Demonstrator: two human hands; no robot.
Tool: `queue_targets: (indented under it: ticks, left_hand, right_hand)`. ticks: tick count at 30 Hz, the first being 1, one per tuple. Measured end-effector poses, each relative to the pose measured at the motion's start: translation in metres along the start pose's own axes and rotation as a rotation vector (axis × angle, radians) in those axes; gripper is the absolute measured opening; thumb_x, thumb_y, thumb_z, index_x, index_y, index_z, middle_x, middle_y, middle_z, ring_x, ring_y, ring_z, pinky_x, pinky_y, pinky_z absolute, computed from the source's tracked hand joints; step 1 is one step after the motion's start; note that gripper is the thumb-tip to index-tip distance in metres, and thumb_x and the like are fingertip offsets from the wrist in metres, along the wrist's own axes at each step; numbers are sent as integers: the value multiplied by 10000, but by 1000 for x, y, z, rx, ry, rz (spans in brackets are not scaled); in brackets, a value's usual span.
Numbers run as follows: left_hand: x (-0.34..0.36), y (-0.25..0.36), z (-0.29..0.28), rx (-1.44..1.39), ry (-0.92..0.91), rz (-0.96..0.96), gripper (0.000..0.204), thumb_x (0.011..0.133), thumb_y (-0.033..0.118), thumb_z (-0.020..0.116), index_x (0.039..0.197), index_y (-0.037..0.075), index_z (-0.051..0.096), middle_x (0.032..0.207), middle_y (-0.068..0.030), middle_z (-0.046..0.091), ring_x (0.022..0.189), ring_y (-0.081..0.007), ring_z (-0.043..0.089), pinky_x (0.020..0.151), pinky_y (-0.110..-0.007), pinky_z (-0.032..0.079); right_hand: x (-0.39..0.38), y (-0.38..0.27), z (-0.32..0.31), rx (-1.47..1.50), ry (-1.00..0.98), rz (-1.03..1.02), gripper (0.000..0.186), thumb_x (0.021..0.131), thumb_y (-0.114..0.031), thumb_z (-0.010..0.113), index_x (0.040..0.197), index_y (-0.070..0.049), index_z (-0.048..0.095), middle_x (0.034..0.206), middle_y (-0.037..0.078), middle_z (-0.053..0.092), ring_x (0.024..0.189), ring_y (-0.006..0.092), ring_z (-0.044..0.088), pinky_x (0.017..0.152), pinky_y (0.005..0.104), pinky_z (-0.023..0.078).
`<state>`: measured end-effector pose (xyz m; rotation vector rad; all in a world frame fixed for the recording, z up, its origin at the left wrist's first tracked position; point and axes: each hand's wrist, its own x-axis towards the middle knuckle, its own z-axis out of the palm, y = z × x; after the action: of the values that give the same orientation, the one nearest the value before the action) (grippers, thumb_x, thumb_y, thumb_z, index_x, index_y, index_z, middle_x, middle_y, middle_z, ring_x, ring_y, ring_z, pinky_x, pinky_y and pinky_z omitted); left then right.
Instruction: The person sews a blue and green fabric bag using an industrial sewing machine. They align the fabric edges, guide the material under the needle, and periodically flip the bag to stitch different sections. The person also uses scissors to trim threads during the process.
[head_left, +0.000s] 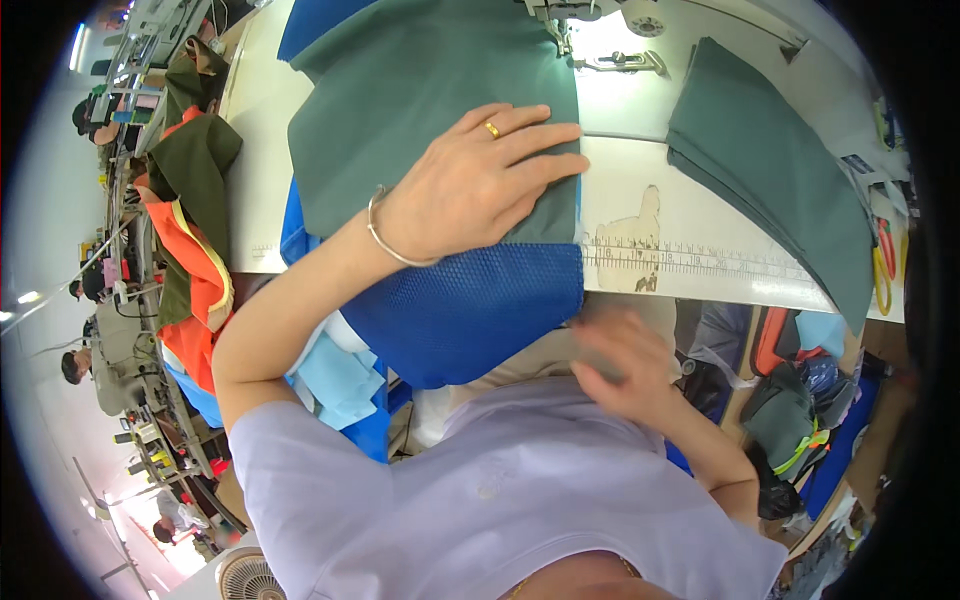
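Before you is the white sewing table (615, 180), with the flat grey-green cloth panel (400, 120) on it, its right edge near the needle. Blue mesh fabric (460, 310) extends from under it past the table's near edge; a grey-green cloth stack (760, 150) lies right. Your left hand (490, 180) rests on the panel, fingers spread, gripping nothing. Your right hand (625, 365), blurred, is half-curled beside the mesh; you cannot tell whether it holds anything. The small metal presser foot (563, 40) stands at the panel's far right corner.
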<state>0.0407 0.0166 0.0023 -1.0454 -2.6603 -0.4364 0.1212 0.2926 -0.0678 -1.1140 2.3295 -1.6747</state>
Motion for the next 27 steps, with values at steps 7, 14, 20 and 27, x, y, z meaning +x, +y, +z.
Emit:
queue_targets:
  ticks: [7, 14, 20, 27]
  left_hand:
    - [6, -6, -11, -31, -48, 16, 455, 826, 34, 678, 1279, 77, 672, 1311, -67, 678, 1216, -305, 623, 1013, -433, 512]
    - [12, -8, -14, -35, -45, -2, 311, 824, 64, 688, 1132, 61, 738, 1237, -55, 711, 1125, -286, 664, 949, -407, 544]
    - [22, -23, -9, -31, -39, 15, 269, 797, 68, 695, 1060, 100, 745, 1162, -24, 729, 1057, -241, 685, 886, -380, 556]
    - [39, -53, -3, 38, -7, 83, 271, 789, 58, 694, 1054, 94, 742, 1130, -28, 732, 1037, -239, 691, 878, -381, 559]
  right_hand:
    - [22, 3, 42, 557, -442, 354, 372, 919, -224, 763, 1162, 46, 681, 1025, 148, 742, 951, 208, 703, 830, 339, 545]
    - [3, -28, 60, 981, -524, 545, 327, 1023, -219, 658, 1227, 37, 646, 1086, 93, 706, 943, 156, 651, 844, 298, 526]
    - [16, -28, 55, 1116, -519, 676, 342, 1042, -239, 635, 1227, 47, 613, 1108, 77, 680, 861, 110, 649, 665, 261, 546]
    - [39, -25, 44, 1281, -426, 866, 329, 1050, -324, 611, 1132, -8, 652, 1018, 83, 702, 711, 146, 656, 590, 281, 529]
